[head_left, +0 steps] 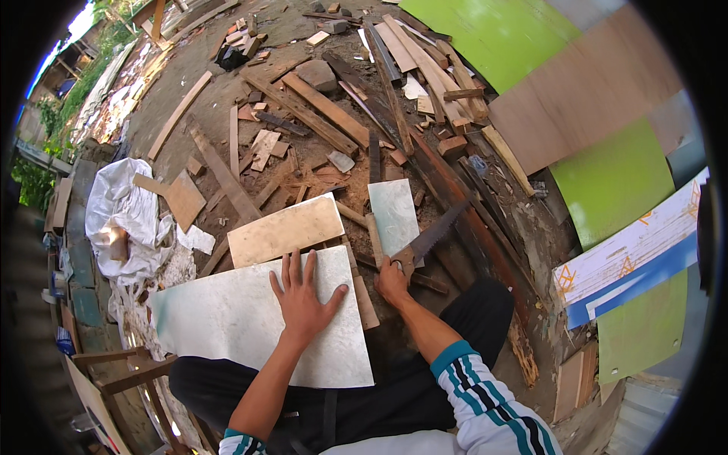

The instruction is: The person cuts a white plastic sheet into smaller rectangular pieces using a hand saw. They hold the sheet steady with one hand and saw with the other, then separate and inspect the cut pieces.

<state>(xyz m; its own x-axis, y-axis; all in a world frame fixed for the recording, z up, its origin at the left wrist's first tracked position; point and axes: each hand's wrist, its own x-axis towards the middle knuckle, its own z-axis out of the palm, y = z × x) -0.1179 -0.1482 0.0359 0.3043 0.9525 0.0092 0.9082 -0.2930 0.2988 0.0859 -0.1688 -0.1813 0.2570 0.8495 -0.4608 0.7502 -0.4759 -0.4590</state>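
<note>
My left hand (303, 297) lies flat with fingers spread on a large pale board (227, 318) that rests across my lap. My right hand (392, 282) grips the handle of a hand saw (432, 236), whose toothed blade points up and to the right, just past the board's right edge. A narrow wooden strip (365, 297) runs along that right edge. Beyond my left hand sit a tan rectangular panel (286, 230) and a smaller pale panel (393, 214).
Bare dirt ground ahead is strewn with planks, offcuts and wood scraps (318, 114). A white crumpled sheet (121, 212) lies at the left. Green panels (493, 34), a brown plywood sheet (584, 98) and a white and blue board (637, 258) stand at the right.
</note>
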